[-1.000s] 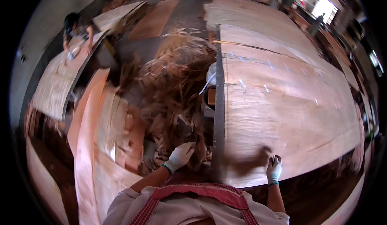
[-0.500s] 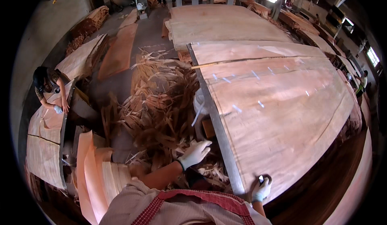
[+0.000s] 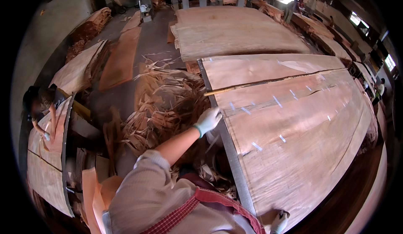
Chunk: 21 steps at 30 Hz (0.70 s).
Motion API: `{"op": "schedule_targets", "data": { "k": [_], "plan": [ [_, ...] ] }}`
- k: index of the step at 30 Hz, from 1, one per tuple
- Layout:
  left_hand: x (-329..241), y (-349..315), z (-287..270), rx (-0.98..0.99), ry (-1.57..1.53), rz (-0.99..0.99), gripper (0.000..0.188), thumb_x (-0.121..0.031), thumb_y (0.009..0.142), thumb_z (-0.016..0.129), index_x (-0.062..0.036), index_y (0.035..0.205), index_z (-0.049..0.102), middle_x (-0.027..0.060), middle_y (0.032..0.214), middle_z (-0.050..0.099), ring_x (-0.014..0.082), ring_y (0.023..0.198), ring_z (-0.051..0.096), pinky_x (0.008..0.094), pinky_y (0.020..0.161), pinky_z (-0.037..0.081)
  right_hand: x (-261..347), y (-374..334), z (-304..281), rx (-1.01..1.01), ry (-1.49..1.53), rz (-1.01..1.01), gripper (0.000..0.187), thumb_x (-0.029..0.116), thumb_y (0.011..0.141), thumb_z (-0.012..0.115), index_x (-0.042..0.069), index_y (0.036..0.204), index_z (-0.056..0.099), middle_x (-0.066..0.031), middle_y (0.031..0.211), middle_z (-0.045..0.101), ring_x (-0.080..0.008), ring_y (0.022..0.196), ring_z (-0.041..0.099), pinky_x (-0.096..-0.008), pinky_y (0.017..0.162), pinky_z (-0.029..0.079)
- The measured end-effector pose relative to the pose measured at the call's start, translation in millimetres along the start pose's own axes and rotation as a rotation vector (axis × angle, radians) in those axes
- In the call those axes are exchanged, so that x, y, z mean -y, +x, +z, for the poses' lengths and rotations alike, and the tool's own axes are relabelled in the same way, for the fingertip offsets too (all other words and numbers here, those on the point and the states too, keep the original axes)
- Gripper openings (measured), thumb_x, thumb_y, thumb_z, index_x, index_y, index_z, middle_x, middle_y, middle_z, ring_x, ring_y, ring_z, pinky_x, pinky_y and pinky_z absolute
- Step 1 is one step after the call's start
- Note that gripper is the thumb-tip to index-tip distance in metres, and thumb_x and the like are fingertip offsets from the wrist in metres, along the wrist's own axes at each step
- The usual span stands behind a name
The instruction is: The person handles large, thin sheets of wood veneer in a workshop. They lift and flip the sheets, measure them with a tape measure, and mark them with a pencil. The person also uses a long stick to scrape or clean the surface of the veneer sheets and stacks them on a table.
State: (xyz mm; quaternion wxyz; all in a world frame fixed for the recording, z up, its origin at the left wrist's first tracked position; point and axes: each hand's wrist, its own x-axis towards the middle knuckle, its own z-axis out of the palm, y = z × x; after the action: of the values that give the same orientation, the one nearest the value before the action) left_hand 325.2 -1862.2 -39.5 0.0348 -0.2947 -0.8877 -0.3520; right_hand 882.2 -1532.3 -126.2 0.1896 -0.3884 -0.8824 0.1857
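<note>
Where veneer sheet [image 3: 294, 137] ends, left hand [image 3: 208, 120].

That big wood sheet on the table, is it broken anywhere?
Yes. The veneer sheet has a long dark split running across its far part, and small pale tape strips dot it. Torn veneer scraps lie heaped beside the table, near the gloved left hand.

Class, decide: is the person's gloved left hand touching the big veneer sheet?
Touching: the head view shows the left hand resting on the edge of the veneer sheet.
</note>
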Motion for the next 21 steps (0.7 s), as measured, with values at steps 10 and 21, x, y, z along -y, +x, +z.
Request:
{"op": "schedule_targets", "data": {
  "k": [10, 21],
  "plan": [
    [126, 138, 22, 0.236, 0.625, 0.120, 0.023, -0.015, 0.084, 0.053, -0.0052, 0.104, 0.053, 0.0157, 0.098, 0.059, 0.0297, 0.092, 0.061, 0.0408, 0.077, 0.050, 239, 37, 88, -0.165, 0.370, 0.350, 0.012, 0.004, 0.088, 0.052, -0.004, 0.079, 0.052, -0.0191, 0.101, 0.055, -0.0282, 0.081, 0.055, -0.0367, 0.075, 0.046],
    [323, 308, -20, -0.173, 0.167, -0.350, 0.073, -0.041, 0.082, 0.064, -0.0026, 0.137, 0.035, 0.0262, 0.121, 0.055, 0.0434, 0.110, 0.053, 0.0484, 0.091, 0.045, 424, 144, 158, 0.091, 0.460, 0.264, 0.007, 0.000, 0.080, 0.057, -0.003, 0.086, 0.058, -0.0157, 0.100, 0.059, -0.0263, 0.086, 0.059, -0.0314, 0.076, 0.046]
  ]
}}
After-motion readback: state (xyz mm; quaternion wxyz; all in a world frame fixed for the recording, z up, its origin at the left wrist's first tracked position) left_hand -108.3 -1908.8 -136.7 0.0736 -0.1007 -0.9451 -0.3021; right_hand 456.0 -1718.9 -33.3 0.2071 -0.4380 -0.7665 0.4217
